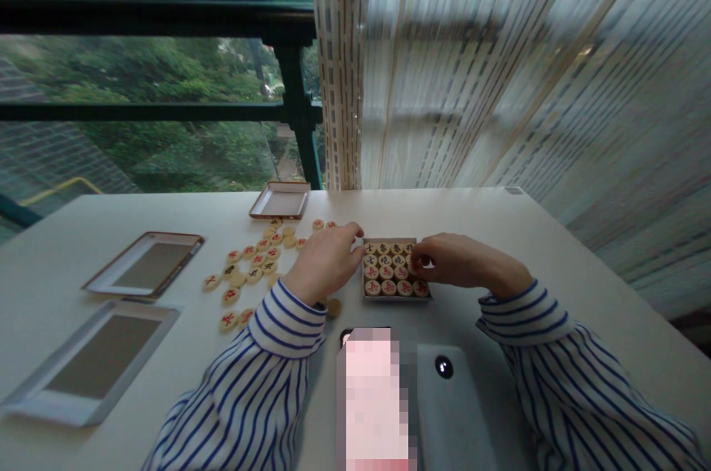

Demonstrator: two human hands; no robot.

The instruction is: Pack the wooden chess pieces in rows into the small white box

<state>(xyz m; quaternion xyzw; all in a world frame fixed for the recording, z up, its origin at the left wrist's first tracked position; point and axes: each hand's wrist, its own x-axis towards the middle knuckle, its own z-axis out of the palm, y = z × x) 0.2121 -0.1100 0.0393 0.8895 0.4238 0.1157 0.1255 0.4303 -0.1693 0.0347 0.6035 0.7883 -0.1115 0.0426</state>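
A small shallow box (396, 299) stands in front of me, holding rows of round wooden xiangqi pieces with black and red characters. At its right edge, my right hand (464, 261) is closed in a pinch, its fingertips on a xiangqi piece (409, 261) in the second row from the back, partly hidden by the fingers. My left hand (327, 262) reaches to the box's left edge with thumb and forefinger apart, nothing visible between them. More loose pieces (257, 260) lie scattered left of that hand, some showing characters, some plain side up. One blank piece (334, 307) rests under the left wrist.
On the white table (466, 213), an open box lid (281, 198) sits at the back, with two trays, one brown-rimmed (145, 264) and one grey (100, 360), at left. A phone with a blurred screen (372, 397) and a pale device (458, 404) lie nearest me.
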